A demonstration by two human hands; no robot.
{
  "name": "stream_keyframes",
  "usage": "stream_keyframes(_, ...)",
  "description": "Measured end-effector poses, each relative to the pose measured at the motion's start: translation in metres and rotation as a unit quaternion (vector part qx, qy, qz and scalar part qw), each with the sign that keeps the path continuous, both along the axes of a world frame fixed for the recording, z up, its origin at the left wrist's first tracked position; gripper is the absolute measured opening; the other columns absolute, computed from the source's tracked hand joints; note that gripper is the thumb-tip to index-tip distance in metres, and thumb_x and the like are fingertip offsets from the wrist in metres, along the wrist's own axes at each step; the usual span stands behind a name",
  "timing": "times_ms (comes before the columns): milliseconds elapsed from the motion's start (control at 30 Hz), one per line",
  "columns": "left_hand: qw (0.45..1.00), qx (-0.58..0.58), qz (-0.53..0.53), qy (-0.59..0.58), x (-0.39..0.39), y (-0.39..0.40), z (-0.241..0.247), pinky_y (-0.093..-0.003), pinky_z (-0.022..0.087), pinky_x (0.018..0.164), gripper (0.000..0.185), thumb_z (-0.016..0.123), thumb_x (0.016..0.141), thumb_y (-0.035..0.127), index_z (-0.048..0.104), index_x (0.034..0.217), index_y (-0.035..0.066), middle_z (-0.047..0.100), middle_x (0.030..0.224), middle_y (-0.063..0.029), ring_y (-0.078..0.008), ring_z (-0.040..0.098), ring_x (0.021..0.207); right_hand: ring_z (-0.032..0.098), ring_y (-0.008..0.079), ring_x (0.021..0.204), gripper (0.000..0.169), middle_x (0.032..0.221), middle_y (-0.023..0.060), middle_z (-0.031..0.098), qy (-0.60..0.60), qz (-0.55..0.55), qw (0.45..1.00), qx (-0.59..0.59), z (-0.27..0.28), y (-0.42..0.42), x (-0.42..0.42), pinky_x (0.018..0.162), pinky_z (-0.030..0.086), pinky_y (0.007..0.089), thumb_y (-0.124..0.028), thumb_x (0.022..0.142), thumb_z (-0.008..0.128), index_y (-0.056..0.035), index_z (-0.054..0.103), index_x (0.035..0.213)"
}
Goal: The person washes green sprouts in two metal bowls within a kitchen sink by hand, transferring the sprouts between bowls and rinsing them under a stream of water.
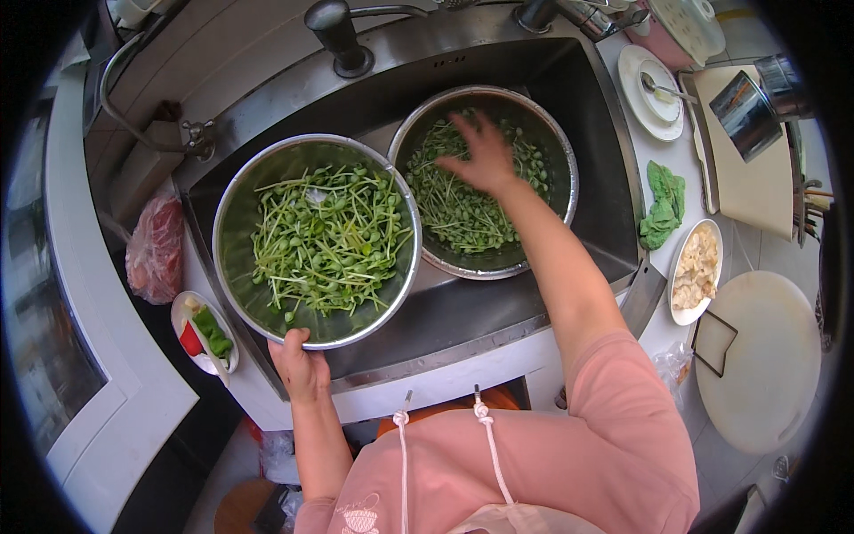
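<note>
My left hand (300,367) grips the near rim of a stainless steel bowl (233,230), thumb over the edge. Loose green sprouts (327,250) with pale stems fill much of that bowl, which is tilted towards me. To its right, a second steel bowl (562,170) stands in the sink (587,87) and holds more sprouts (460,213), apparently in water. Over these sprouts my right hand (484,157) is spread, slightly blurred, with nothing seen between its fingers. Whether its fingertips touch the sprouts I cannot tell.
A faucet (333,33) rises behind the sink. Bagged raw meat (157,247) and a dish of cut peppers (212,334) lie left. On the right are stacked plates (630,73), a green cloth (662,200), a dish of pale food pieces (695,267) and a cleaver (644,290).
</note>
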State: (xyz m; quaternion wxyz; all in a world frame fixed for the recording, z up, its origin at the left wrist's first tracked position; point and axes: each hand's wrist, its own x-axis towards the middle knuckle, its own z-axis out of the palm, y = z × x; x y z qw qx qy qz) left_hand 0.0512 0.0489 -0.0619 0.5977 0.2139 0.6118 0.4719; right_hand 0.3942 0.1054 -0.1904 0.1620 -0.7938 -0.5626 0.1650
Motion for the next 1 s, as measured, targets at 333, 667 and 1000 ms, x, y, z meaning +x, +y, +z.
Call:
stream_keyframes(333,1.0,-0.001,0.011,0.011,-0.001,-0.004,-0.003,-0.0354,0.042,0.096,0.06,0.045,0.067,-0.006,0.041,0.127,-0.003,0.051,0.12,-0.0123,-0.0252,0.052,0.11,0.018,0.0395,0.138,0.093,0.151,0.0183,0.015,-0.094,0.297,0.941,-0.134,0.034,-0.063,0.029,0.103,0.024,0.064,-0.041,0.058,0.081,-0.0251,0.036,0.138)
stream_keyframes(667,1.0,-0.01,-0.005,0.013,0.01,-0.002,0.002,-0.0356,0.042,0.096,0.06,0.045,0.068,-0.006,0.041,0.127,-0.002,0.051,0.12,-0.0116,-0.0249,0.052,0.11,0.023,0.0438,0.133,0.087,0.149,0.0132,0.018,-0.075,0.274,0.935,-0.212,0.014,-0.059,0.012,0.092,0.045,0.0538,-0.022,0.06,0.079,-0.0278,0.037,0.136)
stream_keyframes(1000,0.999,0.012,-0.005,0.03,0.019,-0.002,0.013,-0.0333,0.045,0.092,0.06,0.044,0.067,-0.008,0.041,0.126,-0.001,0.053,0.116,-0.0113,-0.0231,0.055,0.104,0.049,0.0342,0.114,0.053,0.121,0.0133,0.051,0.017,0.162,0.985,-0.062,0.046,-0.069,0.054,0.089,0.047,0.0424,-0.005,0.057,0.069,-0.0168,0.06,0.109)
